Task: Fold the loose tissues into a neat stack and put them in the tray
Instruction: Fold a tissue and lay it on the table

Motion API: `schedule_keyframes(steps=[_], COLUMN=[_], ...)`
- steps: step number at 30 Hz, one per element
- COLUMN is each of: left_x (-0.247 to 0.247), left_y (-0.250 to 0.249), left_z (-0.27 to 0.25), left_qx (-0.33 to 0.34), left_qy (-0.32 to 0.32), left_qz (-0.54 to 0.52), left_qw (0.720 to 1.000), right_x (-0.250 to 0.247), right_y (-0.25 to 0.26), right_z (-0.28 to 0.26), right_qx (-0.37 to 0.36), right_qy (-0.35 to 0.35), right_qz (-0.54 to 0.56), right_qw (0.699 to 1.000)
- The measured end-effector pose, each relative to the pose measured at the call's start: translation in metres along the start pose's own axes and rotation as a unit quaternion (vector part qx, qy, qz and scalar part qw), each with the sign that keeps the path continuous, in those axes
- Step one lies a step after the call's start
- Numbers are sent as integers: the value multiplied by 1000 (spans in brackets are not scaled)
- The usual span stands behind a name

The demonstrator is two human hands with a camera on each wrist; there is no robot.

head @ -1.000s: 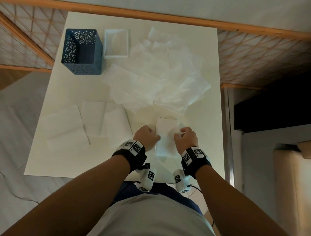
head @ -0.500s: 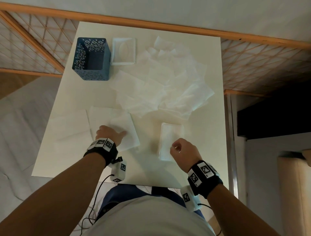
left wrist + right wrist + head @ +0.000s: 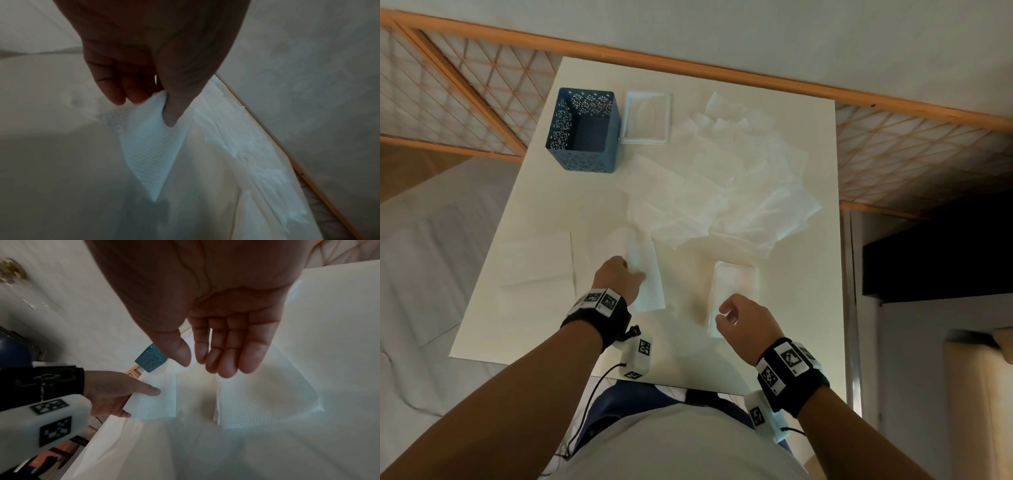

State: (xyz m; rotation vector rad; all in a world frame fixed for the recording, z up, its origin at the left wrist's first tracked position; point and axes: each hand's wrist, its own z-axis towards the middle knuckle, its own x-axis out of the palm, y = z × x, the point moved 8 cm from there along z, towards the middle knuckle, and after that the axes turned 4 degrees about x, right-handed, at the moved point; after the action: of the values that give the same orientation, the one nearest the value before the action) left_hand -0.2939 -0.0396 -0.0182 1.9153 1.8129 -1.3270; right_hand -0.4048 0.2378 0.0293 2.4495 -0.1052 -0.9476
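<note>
Tissue (image 3: 645,274) pinched, left hand (image 3: 616,279) | blue basket (image 3: 585,128), tray (image 3: 646,118) beyond

Tissues (image 3: 726,192): white, with a fine embossed dot weave. Bench (image 3: 544,219): plain cream. Basket (image 3: 585,128): dark blue, pierced with a pale floral dot pattern. Tray (image 3: 646,116): translucent white. Wristbands (image 3: 599,310): black, bearing white tags printed with black square codes.

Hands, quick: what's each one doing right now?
Left hand: pinching a loose tissue.
Right hand: open, holding nothing, above the folded tissue.
</note>
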Motion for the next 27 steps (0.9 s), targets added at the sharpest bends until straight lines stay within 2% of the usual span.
schedule_keyframes(steps=[4,9,12,15,18,19,21,22,25,27], left_x=[-11,-28,-42,-54,-57,-56,-52,-51,-45,-42], left_y=[-14,-36,-55,-66,-73,-74,-76,-77,-78,-73], left_z=[-19,-49,-71,-91,-106,-109,-113,-113,-113,-110], left_qx=[51,116,166,185,154,126,61,44,24,5], left_qy=[-17,-5,4,27,85,107,142,155,185,179], left_qz=[-44,-88,-126,-196,-323,-385,-509,-538,-539,-539], left_qw=[998,989,978,963,930,908,847,827,821,823], right_x=[-1,0,-4,-9,-11,-11,-10,-10,-19,-28], right_y=[16,46,56,64,70,71,77,80,88,90], right_z=[4,10,16,18,17,16,15,13,9,5], right_qx=[-16,-64,-44,-10,37,49,61,60,16,-25], right_qy=[8,23,30,48,82,97,130,144,160,150], right_qz=[7,49,134,282,419,451,500,520,573,585], right_qw=[1000,996,990,958,904,886,854,840,803,796])
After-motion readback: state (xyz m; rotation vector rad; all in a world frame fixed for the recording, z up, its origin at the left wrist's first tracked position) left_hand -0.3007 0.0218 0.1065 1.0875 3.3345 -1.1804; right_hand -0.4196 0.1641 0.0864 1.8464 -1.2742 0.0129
